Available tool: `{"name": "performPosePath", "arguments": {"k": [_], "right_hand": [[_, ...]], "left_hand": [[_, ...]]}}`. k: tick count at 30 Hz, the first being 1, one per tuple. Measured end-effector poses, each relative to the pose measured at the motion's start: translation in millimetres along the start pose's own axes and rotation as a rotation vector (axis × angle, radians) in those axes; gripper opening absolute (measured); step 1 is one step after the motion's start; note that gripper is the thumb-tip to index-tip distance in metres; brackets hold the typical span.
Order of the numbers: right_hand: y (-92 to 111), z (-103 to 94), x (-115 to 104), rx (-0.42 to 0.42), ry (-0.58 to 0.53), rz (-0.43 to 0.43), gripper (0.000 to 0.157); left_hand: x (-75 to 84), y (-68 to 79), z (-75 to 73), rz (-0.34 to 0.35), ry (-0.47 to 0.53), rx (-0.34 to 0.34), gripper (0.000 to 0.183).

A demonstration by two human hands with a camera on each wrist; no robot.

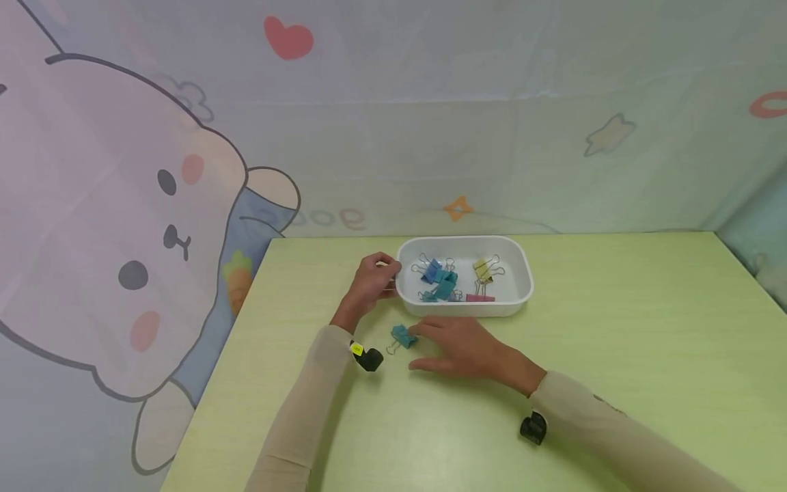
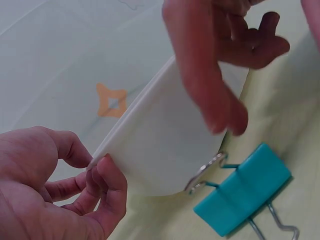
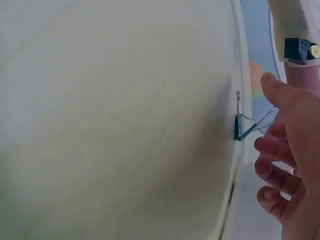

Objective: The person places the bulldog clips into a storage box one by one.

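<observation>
My left hand [image 1: 371, 281] pinches the rim at the left end of a white plastic tray [image 1: 525, 273]; the left wrist view shows thumb and fingertips meeting on that edge. On the table in front of the tray lies a teal binder clip [image 1: 402, 335] with its wire handles spread. My right hand [image 1: 461, 347] hovers just to the right of this clip, thumb and fingers apart and loosely bent. In the left wrist view a gap shows between its fingers and the teal clip [image 2: 245, 192]. Nothing is in its grasp in the right wrist view.
Inside the tray are several binder clips: a blue one [image 1: 432, 271], teal ones [image 1: 445, 284], a yellow one [image 1: 483, 271] and a pink one [image 1: 479, 298]. The pale green table [image 1: 627, 328] meets a printed cloth backdrop [image 1: 455, 150] behind the tray.
</observation>
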State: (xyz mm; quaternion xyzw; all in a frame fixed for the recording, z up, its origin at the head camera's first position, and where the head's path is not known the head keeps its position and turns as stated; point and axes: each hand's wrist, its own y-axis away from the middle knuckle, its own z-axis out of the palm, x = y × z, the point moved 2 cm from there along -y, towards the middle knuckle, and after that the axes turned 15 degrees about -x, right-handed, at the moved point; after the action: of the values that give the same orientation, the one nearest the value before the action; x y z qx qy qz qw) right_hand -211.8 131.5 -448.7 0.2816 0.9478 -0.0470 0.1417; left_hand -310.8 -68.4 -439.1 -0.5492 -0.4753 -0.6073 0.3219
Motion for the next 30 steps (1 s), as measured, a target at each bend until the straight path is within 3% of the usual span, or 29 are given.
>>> {"name": "performPosePath", "arguments": {"k": [6, 12, 21, 30], "right_hand": [[-13, 6.9, 2, -0.033, -0.004, 0.112, 0.056], [-21, 12.2, 6, -0.031, 0.015, 0.152, 0.055], [-26, 15.3, 8, -0.009, 0.002, 0.146, 0.051], [-27, 14.3, 6, 0.024, 0.005, 0.110, 0.035]], "left_hand": [[1.4, 1.9, 1.1, -0.003, -0.006, -0.005, 0.022], [0.4, 0.7, -0.1, 0.002, -0.001, -0.002, 0.021], [-1.8, -2.9, -1.0, 0.001, 0.000, 0.000, 0.020], [0.5, -0.1, -0.5, 0.011, 0.015, -0.006, 0.018]]}}
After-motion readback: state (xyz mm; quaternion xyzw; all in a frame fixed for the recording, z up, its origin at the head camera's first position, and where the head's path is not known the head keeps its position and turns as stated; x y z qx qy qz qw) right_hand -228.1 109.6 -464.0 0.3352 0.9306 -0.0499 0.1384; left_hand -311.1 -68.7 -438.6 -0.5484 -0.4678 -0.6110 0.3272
